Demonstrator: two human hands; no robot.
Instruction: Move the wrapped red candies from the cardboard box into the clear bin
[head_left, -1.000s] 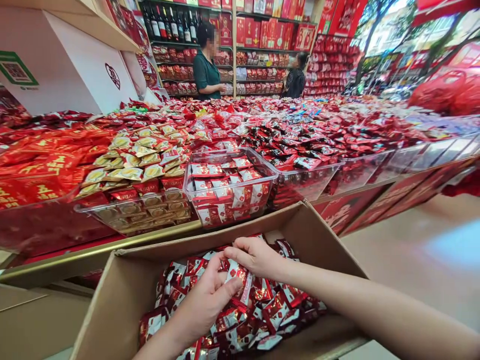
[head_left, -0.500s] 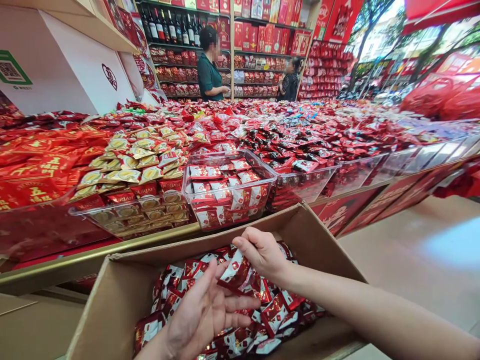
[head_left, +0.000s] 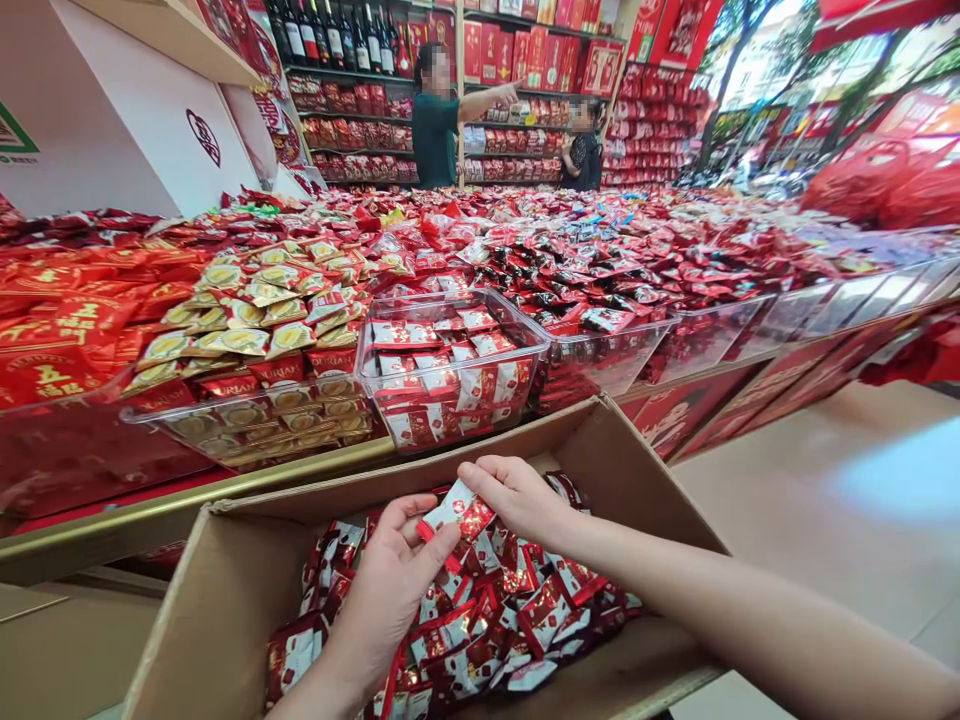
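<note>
A small red-and-white candy packet (head_left: 459, 508) is held between my two hands, above an open cardboard box (head_left: 645, 520). My left hand (head_left: 394, 575) pinches its lower left end, thumb in front and fingers curled behind. Closed on the upper right end is my right hand (head_left: 521, 502), its thumb along the top. Beneath them, many loose packets of the same look (head_left: 480, 620) fill the bottom of the box in a jumble. Part of the pile is hidden by my hands and forearms.
Against the box's far side stands a clear plastic bin (head_left: 450, 375) with similar packets in rows. Left of it are durian snack packets (head_left: 247, 340); dark red packets (head_left: 592, 285) lie to its right. A brass-coloured rail (head_left: 187, 505) edges the counter. Two people stand beyond.
My left hand has gone from palm-up and spread to pinching the packet. The packet has turned to show its white end. One person behind the counter has raised a pointing arm.
</note>
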